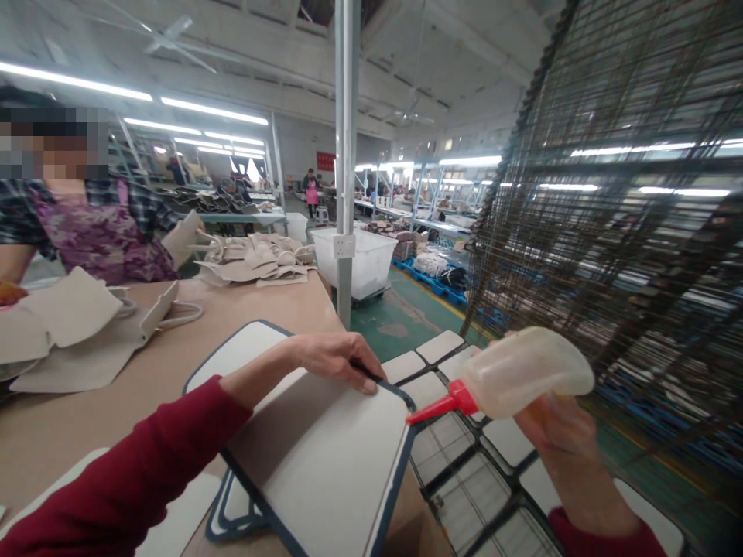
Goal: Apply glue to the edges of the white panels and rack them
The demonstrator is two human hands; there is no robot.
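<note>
Several tube lights (pixel 214 111) hang above a workshop with a green floor (pixel 371 321) and a brown tabletop (pixel 290 305). Over it, the left hand (pixel 333 360) pinches the far edge of a tilted white panel (pixel 325 464) between thumb and fingers; the right hand (pixel 560 425) grips a squeeze bottle (pixel 522 371), its red nozzle (pixel 435 408) at the panel's dark rim. Most right fingers hide behind the bottle, so their spread I cannot tell. The frame crops the panel's bottom; the wire rack (pixel 580 193) blurs.

The frame's bottom cuts off the held blue-rimmed panel (pixel 325 456), and the tall wire rack (pixel 627 139) is blurred.
</note>
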